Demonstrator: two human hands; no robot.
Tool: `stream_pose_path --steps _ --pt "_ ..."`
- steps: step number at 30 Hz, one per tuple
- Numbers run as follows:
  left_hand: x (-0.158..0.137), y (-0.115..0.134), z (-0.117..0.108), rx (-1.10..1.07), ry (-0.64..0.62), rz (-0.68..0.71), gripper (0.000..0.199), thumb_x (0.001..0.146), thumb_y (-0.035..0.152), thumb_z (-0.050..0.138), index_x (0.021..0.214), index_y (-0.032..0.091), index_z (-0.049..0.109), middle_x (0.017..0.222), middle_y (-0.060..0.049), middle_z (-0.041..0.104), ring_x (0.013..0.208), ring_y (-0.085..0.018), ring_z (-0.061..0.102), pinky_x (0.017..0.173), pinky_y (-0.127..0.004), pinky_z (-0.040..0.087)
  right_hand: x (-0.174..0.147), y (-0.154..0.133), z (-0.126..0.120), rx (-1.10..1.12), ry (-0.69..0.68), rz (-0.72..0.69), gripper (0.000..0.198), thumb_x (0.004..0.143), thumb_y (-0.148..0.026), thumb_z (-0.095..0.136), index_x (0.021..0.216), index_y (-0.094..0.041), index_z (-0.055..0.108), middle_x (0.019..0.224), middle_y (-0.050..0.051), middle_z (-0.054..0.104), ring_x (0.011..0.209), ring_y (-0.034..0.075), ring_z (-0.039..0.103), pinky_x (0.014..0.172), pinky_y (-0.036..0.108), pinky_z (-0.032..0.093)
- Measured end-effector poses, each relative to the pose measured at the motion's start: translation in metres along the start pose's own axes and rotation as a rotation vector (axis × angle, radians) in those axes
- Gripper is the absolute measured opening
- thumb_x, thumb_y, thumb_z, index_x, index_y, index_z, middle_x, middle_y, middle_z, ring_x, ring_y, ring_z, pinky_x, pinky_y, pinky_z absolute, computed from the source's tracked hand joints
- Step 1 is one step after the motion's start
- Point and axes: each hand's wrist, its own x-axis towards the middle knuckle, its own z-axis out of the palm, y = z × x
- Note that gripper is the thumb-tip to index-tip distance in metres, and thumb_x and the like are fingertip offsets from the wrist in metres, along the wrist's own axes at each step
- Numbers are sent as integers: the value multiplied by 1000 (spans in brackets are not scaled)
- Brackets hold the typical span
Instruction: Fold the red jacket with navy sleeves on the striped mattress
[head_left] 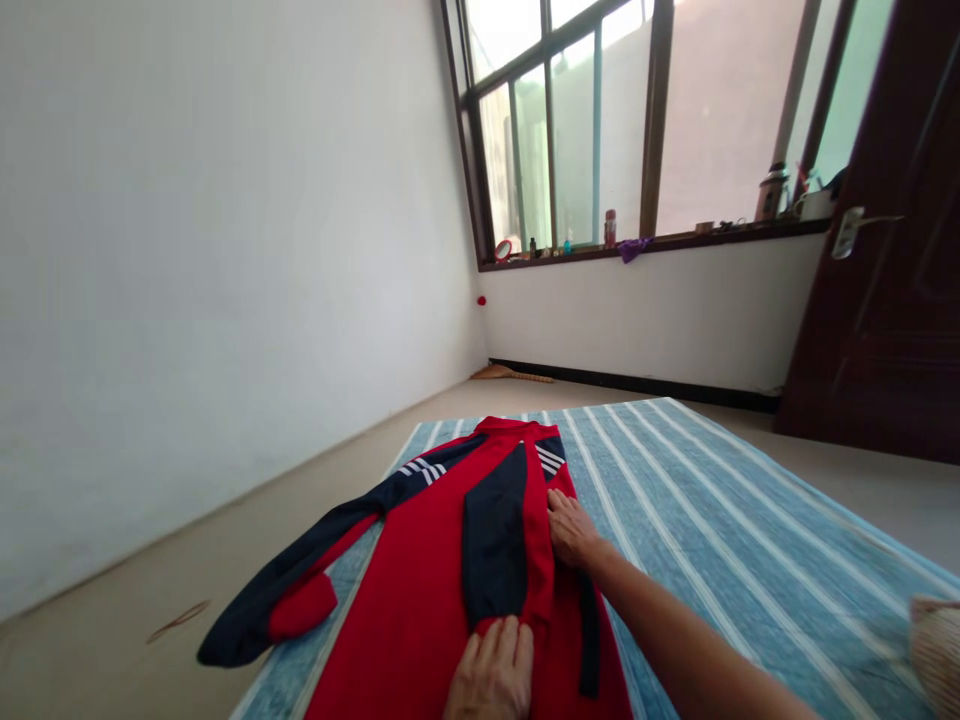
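A red jacket [421, 560] with dark navy sleeves and white stripes lies spread on a blue striped cover. One sleeve [493, 540] is folded inward along the jacket's body, its cuff toward me. My left hand [491, 668] is closed over that cuff, fingers side by side and thumb hidden. Farther up, my right hand [571, 527] has its fingers bent against the red cloth at the jacket's right side. The other sleeve [319, 545] stretches out to the left, its red-lined end hanging past the cover's edge.
The striped cover [720, 540] extends to the right, with a beige woven item [936, 650] at its edge. A broom [514, 374] lies on the floor by the far wall. Bottles and small items line the windowsill [675, 241]. A dark door [877, 300] stands at right.
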Motion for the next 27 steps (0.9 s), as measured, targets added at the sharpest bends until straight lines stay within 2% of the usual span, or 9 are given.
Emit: stream_pose_path --steps 3,6,9,11,13,15,20,24,27 --pt "4 -1 -19 -52 -21 -27 60 75 -4 39 128 18 56 129 -13 61 117 -22 58 100 -36 46 -5 -2 -1 0 15 9 38 94 -25 37 122 -16 61 129 16 52 120 28 45 105 43 30" --pt "12 -13 -44 -150 28 -115 52 75 -4 39 114 19 62 108 -8 69 99 -19 66 89 -29 52 -10 -2 -5 -1 32 24 35 94 -23 35 116 -15 62 120 16 56 116 27 47 102 42 31" --pt "18 -27 -74 -205 231 -163 45 77 -2 38 109 17 63 96 -8 71 88 -19 69 81 -28 54 -15 1 -11 9 53 26 34 96 -31 37 115 -17 61 116 14 58 113 26 49 99 40 33" --pt "18 -31 -92 -193 392 -98 43 77 0 38 109 15 62 97 -9 71 89 -20 68 82 -29 54 -18 3 -14 22 65 22 36 97 -38 37 115 -18 61 114 13 59 112 26 50 97 39 34" --pt "14 -28 -101 -177 470 -20 43 75 0 39 108 16 62 97 -9 70 91 -21 67 83 -30 54 -21 6 -16 40 69 21 37 97 -40 38 115 -18 61 114 12 59 112 26 51 97 37 34" --pt "9 -19 -102 -175 407 18 44 72 -2 39 104 19 62 96 -7 70 90 -20 66 83 -30 53 -23 9 -16 65 68 24 34 96 -38 40 111 -19 62 112 12 61 110 25 53 95 36 34" --pt "5 -1 -77 -194 64 38 38 69 -2 41 92 21 60 96 -2 68 88 -17 63 81 -26 50 -23 16 -11 172 84 71 30 95 -24 36 93 -18 65 97 8 65 91 19 59 80 28 38" --pt "8 -2 -52 -216 40 111 35 67 0 46 91 21 59 95 -2 68 88 -16 62 81 -23 49 -11 25 -9 276 127 157 28 91 -16 37 87 -16 65 91 8 66 84 18 59 73 26 38" --pt "8 -8 -40 -221 159 147 21 76 9 50 86 24 62 87 -2 68 80 -16 63 76 -23 51 10 30 -12 366 176 220 28 89 -12 38 89 -17 66 86 7 67 78 17 59 70 26 38"
